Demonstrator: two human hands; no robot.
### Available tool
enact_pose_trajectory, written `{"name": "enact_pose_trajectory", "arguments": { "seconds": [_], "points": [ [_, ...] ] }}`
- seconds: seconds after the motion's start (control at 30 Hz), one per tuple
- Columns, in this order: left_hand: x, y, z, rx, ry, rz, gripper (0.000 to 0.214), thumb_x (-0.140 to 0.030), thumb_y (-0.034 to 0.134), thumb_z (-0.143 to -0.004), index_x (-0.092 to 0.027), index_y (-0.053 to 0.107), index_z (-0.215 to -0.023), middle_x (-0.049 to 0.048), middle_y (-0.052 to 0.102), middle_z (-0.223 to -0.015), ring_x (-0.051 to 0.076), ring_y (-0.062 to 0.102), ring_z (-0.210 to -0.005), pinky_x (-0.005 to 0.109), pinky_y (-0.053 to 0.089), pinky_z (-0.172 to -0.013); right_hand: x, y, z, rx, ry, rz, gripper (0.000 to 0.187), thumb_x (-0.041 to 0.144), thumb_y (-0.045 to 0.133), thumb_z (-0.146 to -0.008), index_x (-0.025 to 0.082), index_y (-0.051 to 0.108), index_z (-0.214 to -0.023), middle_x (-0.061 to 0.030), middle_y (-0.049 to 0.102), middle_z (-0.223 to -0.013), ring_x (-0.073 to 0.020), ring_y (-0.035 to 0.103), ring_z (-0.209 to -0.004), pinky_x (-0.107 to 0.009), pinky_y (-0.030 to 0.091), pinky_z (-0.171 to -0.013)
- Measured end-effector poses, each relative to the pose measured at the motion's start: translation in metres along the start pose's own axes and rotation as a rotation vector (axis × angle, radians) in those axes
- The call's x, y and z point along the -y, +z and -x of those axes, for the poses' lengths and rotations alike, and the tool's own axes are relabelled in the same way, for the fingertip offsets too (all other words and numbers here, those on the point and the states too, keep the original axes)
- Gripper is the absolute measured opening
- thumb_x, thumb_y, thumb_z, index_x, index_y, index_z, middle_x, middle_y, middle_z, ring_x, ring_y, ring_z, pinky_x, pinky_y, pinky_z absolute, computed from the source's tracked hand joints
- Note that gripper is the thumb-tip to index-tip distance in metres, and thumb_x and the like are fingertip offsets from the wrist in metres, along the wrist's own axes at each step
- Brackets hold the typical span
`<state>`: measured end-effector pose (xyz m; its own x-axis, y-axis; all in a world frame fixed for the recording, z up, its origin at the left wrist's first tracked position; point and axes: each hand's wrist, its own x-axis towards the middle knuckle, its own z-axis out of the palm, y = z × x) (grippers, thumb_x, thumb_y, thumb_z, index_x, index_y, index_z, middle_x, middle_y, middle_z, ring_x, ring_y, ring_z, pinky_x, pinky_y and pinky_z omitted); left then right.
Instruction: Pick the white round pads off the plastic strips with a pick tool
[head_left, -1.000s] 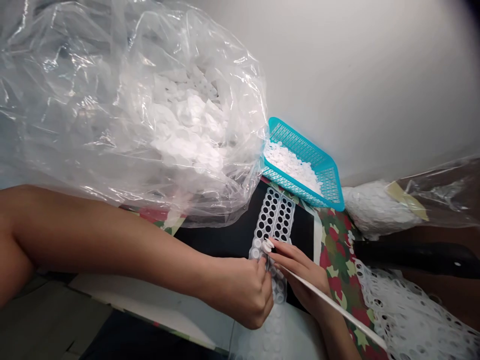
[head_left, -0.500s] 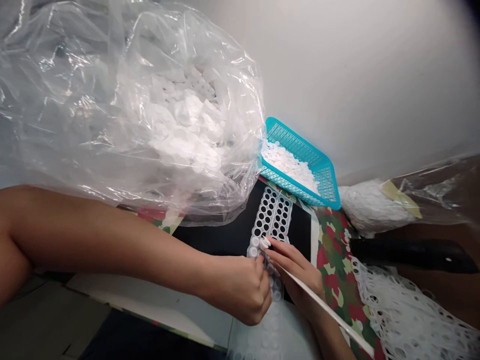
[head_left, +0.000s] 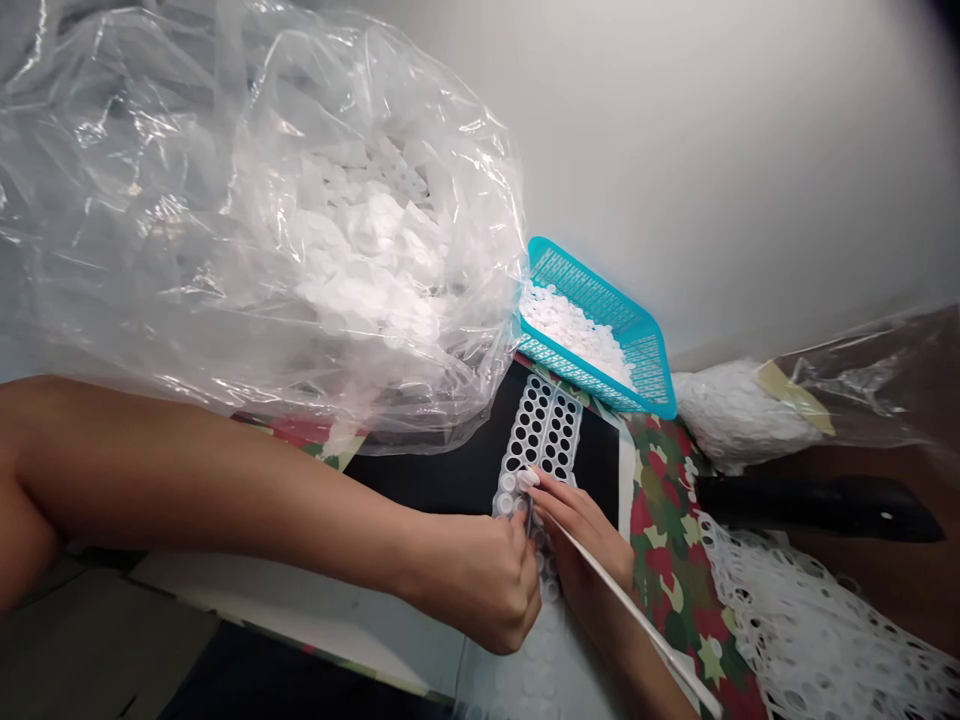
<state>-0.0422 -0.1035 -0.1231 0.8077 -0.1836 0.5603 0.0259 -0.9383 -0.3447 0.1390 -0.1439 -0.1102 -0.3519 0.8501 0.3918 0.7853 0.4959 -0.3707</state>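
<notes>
A translucent strip (head_left: 553, 425) with rows of round holes lies on a black board (head_left: 435, 490); the dark shows through its upper holes, while the lower ones look whitish. My left hand (head_left: 487, 585) is closed in a fist over the lower part, its fingertips against the strip; whatever they pinch is hidden. From the right, my right hand (head_left: 592, 535) reaches in with fingers together, holding small white discs (head_left: 528, 478) at the fingertips over the holes. A long thin white stick (head_left: 637, 612) runs from under its fingers across the wrist.
A turquoise basket (head_left: 654, 372) of small white pieces stands behind the strip. To the left bulges a big clear plastic bag (head_left: 187, 270) with white pieces. At right are a filled bag (head_left: 742, 415), a black handle-like object (head_left: 817, 508) and perforated white sheets (head_left: 817, 620) beside camouflage-patterned cloth (head_left: 664, 530).
The right fingertips have shifted slightly left and up with the white discs. The stick's far end sits a little further left. My left hand has barely moved.
</notes>
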Motion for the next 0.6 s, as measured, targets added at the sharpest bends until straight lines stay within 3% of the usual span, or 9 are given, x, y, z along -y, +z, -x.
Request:
{"name": "enact_pose_trajectory", "arguments": {
  "seconds": [0.6],
  "points": [
    [0.0018,-0.0031,-0.0017,0.028,-0.011,0.005,0.022,-0.012,0.049,-0.076,-0.009,0.069,-0.08,0.016,0.07,-0.077,0.026,0.068,-0.068,0.043,0.055,-0.067,0.0027,0.003,-0.0049,-0.054,0.002,0.095,0.029,0.01,0.047,-0.088,0.02,0.065,-0.108,-0.0094,0.068,-0.111,-0.0209,0.065,-0.102,-0.034,0.053,-0.089]
  ]
}}
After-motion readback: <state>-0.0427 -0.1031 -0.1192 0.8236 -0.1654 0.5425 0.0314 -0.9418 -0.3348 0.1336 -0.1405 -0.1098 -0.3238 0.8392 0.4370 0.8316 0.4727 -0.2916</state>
